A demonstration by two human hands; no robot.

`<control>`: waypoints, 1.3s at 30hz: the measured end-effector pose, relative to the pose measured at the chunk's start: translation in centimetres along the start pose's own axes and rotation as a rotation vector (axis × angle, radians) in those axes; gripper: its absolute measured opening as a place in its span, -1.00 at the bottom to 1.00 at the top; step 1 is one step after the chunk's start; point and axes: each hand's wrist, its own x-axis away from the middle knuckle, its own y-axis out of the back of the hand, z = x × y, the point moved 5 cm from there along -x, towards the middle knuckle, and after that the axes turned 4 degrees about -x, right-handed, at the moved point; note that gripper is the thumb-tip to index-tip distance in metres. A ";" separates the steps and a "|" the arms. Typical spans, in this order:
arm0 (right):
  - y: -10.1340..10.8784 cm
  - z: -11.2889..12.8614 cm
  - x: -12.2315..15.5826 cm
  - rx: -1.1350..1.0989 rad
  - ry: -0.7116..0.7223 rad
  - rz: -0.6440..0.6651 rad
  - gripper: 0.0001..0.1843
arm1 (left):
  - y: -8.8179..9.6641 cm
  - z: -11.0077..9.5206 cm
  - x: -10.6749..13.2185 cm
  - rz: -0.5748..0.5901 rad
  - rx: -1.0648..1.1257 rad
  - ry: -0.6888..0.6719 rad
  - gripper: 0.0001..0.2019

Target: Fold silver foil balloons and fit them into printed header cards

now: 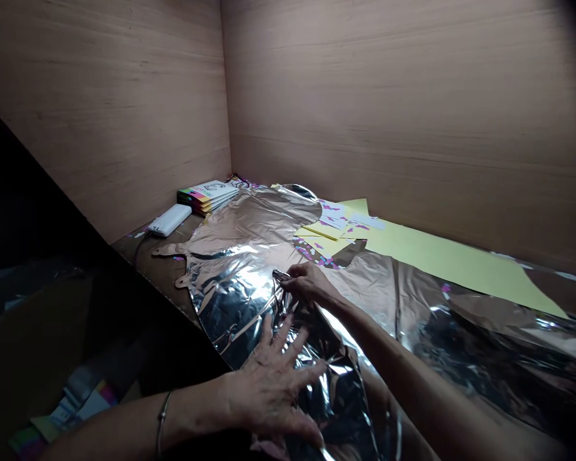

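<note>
Counting the hours around the right hand (307,282), two wooden walls (403,121) met at eleven o'clock, behind one brown surface (166,276). Over this surface was spread silver foil (240,278), beneath both hands and reaching toward four o'clock; its sheets I could not count. One long yellow paper (441,259) lay at three o'clock. One left hand (278,384) rested on the foil at six o'clock, its fingers spread, grasping nothing; the right fingers pinched one foil fold. At ten o'clock were one booklet pile (207,194) and one smaller white device (170,221).
</note>
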 end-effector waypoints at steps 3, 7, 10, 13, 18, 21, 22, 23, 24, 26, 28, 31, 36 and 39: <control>0.7 1.4 1.3 0.063 0.112 -0.010 -0.80 | -0.2 0.1 -0.1 -0.044 0.005 -0.004 -0.19; 0.7 4.2 6.7 0.181 0.330 0.015 -0.84 | -0.4 0.2 -0.2 -0.127 -0.015 -0.047 -0.19; -0.4 5.9 11.7 0.386 0.687 0.046 -0.81 | -0.5 0.1 -0.1 -0.142 -0.059 -0.079 -0.16; -1.2 5.7 15.0 0.438 0.873 0.033 -0.83 | -0.6 -0.2 -0.1 -0.204 -0.133 -0.124 -0.24; -0.7 3.5 15.4 0.182 0.660 0.082 -0.73 | -0.3 -1.0 1.5 -0.559 -0.237 -0.221 -0.41; -0.8 3.1 15.3 0.162 0.571 0.161 -0.72 | 1.0 -0.5 3.5 -0.683 -0.155 -0.309 -0.40; -0.8 3.2 15.3 0.166 0.562 0.184 -0.72 | 1.4 -0.2 3.9 -0.617 -0.138 -0.338 -0.35; -0.9 3.3 15.3 0.167 0.552 0.202 -0.71 | 1.7 0.1 4.2 -0.497 -0.138 -0.371 -0.27; -0.9 3.4 15.3 0.166 0.544 0.214 -0.70 | 1.7 0.5 4.4 -0.346 -0.153 -0.399 -0.17; -1.0 3.6 15.3 0.173 0.540 0.224 -0.70 | 1.6 1.3 4.7 -0.075 -0.185 -0.434 -0.04; -1.0 3.7 15.4 0.206 0.544 0.231 -0.68 | 1.3 1.8 4.8 0.092 -0.191 -0.438 -0.02; -0.6 3.7 15.7 0.274 0.570 0.240 -0.63 | 0.9 1.8 4.4 0.118 -0.171 -0.400 -0.28; 1.5 2.8 16.9 0.383 0.521 0.363 -0.52 | 0.7 1.1 4.0 0.025 -0.155 -0.320 -0.50; 2.9 1.8 17.7 0.317 0.382 0.518 -0.45 | 1.0 1.2 3.9 0.040 -0.088 -0.295 -0.52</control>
